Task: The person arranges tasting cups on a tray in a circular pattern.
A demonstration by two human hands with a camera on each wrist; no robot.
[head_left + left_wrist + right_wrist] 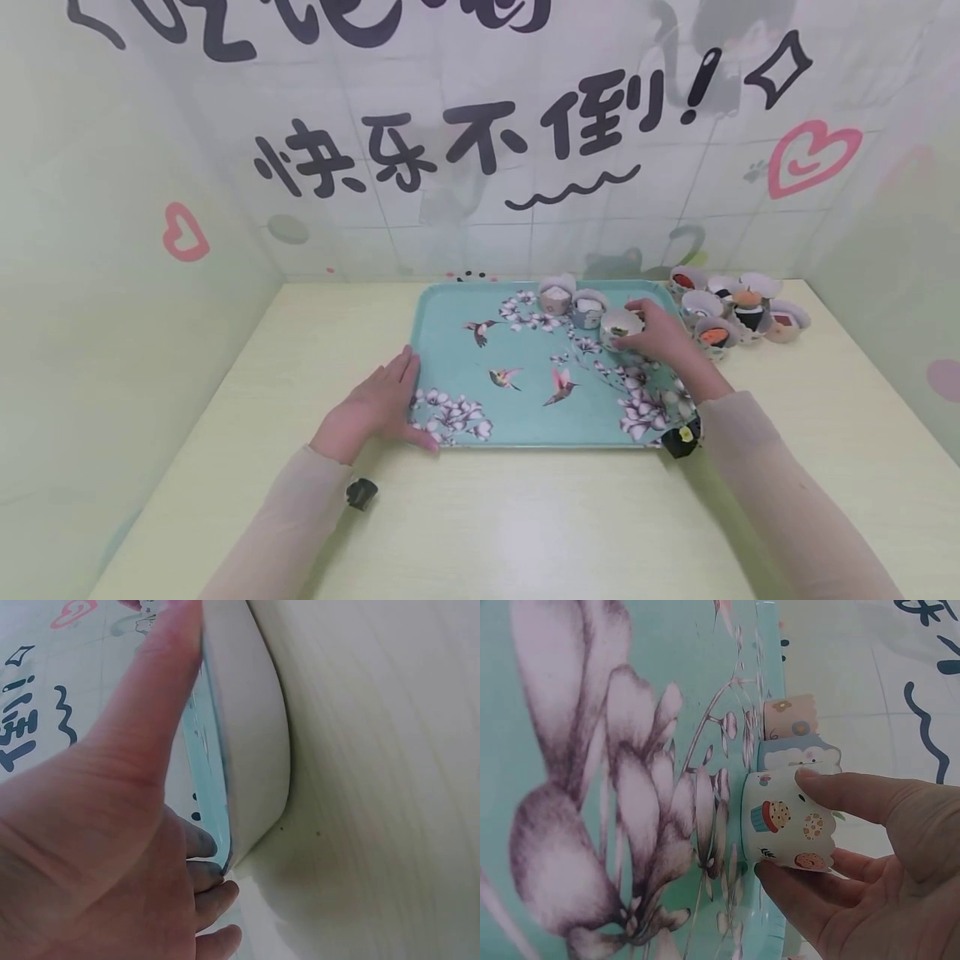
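A turquoise tray [465, 367] printed with birds and blossoms lies on the table. At its near left corner my left hand [378, 404] rests against the rim, thumb along the front edge and fingers spread up the left side. My right hand [660, 333] pinches a white paper baking cup [784, 825] with a cupcake print between thumb and fingers, over the tray's right half. Something green shows inside that cup. Two more paper cups stand in line beyond it on the tray, a pinkish one [556, 296] and a blue-grey one [590, 310], both with white contents.
To the tray's right, several filled paper cups cluster on the table, among them one with an orange-topped piece [716, 337] and one with a dark-wrapped piece [748, 317]. A printed wall [465, 242] closes off the back. Pale tabletop [487, 517] extends in front.
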